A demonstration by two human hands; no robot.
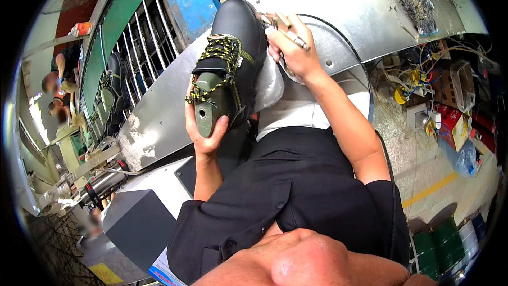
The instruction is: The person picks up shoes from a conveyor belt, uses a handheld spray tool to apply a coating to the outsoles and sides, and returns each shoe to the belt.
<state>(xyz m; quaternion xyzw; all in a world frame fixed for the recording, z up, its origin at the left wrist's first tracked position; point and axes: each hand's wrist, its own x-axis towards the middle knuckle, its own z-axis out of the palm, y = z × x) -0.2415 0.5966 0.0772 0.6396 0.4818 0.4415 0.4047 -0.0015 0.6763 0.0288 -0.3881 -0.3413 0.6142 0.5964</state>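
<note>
A black lace-up work shoe (230, 21) with yellow-and-black laces points away from me, held over a metal table (338, 10). A green last (210, 92) with a round hole sits inside it and shows at the heel opening. My left hand (203, 140) is closed around the heel end, its thumb against the last. In my closed right hand (301, 61) is a small metal hand tool (283, 24), its tip close to the shoe's right side near the toe; contact cannot be made out. A thin black hose (346, 39) curves from beside this hand.
Left, beyond the table, a rack with metal bars (143, 42) carries another black shoe (114, 85) on a green last. Wires and electrical parts (423, 79) hang under the table at right. A grey box (140, 222) stands at lower left. People (61, 82) are at far left.
</note>
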